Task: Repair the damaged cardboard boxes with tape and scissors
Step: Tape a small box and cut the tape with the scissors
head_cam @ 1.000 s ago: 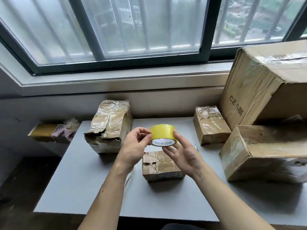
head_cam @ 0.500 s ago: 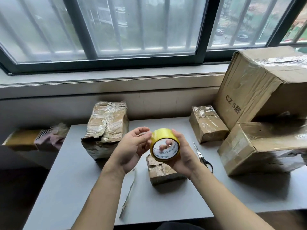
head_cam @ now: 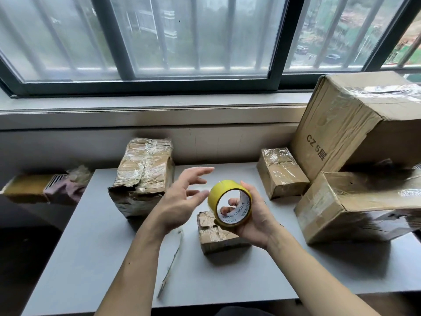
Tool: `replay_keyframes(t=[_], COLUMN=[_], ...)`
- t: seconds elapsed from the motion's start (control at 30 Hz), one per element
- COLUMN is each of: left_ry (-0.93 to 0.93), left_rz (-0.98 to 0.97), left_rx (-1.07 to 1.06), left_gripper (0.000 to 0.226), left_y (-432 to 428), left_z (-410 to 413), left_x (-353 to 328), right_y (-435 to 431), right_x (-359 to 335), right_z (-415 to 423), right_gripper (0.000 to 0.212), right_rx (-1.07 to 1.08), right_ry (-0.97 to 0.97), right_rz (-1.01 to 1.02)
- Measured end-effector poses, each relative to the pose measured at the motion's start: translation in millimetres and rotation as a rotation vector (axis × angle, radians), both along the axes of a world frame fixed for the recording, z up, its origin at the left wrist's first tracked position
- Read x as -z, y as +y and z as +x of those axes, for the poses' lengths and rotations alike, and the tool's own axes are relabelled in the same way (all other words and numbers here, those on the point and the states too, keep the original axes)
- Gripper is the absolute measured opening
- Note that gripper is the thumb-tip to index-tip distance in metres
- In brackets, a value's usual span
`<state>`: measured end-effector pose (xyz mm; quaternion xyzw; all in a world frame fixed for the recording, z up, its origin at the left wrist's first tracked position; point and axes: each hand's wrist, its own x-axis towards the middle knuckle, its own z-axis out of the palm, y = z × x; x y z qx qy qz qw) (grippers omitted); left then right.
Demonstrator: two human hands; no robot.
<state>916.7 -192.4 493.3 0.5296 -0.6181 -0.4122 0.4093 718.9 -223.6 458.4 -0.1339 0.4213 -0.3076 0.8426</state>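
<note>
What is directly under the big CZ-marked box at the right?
The CZ-marked box sits tilted on a lower cardboard box, whose open top shows a dark gap. What is inside that gap, and how the big box rests farther right, is hidden.

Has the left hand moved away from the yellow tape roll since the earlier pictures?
Yes. The left hand pinched the tape roll before; now it is open and apart from it, drawn back toward the crushed box at the left. The right hand grips the roll alone.

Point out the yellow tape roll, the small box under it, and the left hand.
yellow tape roll (head_cam: 219,189): head view, outer yellow band.
small box (head_cam: 214,236): head view, crumpled top.
left hand (head_cam: 180,201): head view, palm.
</note>
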Motion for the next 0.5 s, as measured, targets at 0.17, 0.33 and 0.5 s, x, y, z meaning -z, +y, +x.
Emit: replay_keyframes(t=[0.17,0.33,0.5], left_ry=[-0.078,-0.069,-0.090], left_rz=[-0.029,-0.054,-0.097], left_rx=[0.202,0.012,-0.281], left_gripper=[0.026,0.012,0.014], left_y=[-3,-2,-3], left_z=[-19,-30,-39], left_x=[-13,-5,-3], right_y=[1,4,4], right_x=[0,3,1], right_z=[-11,-17,-8], right_gripper=[0.045,0.070,0.057], right_rx=[-0.148,-0.359,-0.111], right_ry=[-0.005,0.156,0.542], right_rz=[-0.008,-0.072,-0.560])
